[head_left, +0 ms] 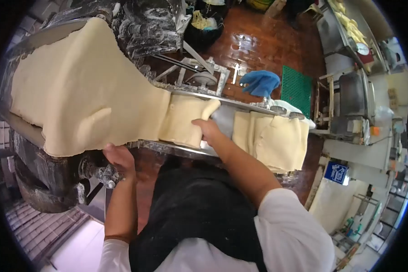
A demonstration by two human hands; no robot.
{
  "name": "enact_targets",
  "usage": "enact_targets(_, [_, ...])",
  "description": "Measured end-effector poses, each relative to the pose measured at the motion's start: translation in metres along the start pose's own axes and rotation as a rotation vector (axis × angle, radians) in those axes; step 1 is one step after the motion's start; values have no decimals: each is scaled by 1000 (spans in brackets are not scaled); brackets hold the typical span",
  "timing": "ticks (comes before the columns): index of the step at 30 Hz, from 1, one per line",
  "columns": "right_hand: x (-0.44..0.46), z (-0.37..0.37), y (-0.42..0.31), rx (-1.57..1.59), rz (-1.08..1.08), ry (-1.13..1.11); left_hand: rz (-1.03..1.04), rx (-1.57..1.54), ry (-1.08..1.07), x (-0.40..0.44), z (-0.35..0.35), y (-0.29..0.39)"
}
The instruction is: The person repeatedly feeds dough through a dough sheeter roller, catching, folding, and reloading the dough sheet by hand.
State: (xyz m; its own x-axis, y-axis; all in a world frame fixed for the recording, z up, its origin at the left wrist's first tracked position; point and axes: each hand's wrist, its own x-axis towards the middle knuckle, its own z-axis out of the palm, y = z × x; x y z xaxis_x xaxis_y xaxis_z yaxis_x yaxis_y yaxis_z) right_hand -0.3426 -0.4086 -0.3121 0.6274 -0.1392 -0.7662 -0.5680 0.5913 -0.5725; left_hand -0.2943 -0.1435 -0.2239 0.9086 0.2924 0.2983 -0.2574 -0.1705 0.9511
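A wide, pale dough sheet [90, 90] drapes over the dough machine at left and narrows onto a metal tray. My left hand [120, 158] is at the sheet's near lower edge, its fingertips by the dough; the fingers look open, partly hidden. On the tray lies a folded dough piece [181, 122] continuous with the sheet. My right hand [207, 130] is closed on its right edge, thumb on top, where the far corner curls up. Further right, a stack of folded dough [281, 143] rests at the tray's end.
The floury dough machine [145, 27] has exposed rollers and a belt pulley [201, 79]. A blue glove [260, 83] sits beyond the tray. A green mat [296, 88] lies on the wet red floor [254, 41]. Metal counters [335, 38] line the right side.
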Motion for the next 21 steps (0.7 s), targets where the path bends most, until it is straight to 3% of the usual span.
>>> enact_targets(2, [-31,-16,-20,-70,-111,-86,-7,-233,-178,7,5,19])
enact_targets(5, [-101,-64,-77,-585,-174,100,-135,-207,10,1,14,21])
enact_targets(7, [-155,-92,-110,-606,-324,148,-169,-193,42,-2,14,14])
enact_targets(8, [-185,-92,-127,-516,-413,66,-177,-178,31,-3,14,10])
enact_targets(10, [-214,-95,-145,-462,-431,56,-183,-207,4,-7,20,18])
enact_targets(14, [-176,-108,-133,-1055,-112,261,-251,-618,-45,-22,46,65])
enact_targets(17, [-70,-170,-35,-1279,125,248,-335,-819,-51,-32,61,101])
enact_targets(18, [-69,-159,-20,-1239,209,216,-362,-862,-36,-32,65,107])
enact_targets(19, [-74,-140,-21,-1411,83,219,-363,-787,-44,-30,67,111])
enact_targets(21, [-67,-130,-14,-1543,68,177,-382,-628,-82,-22,63,112])
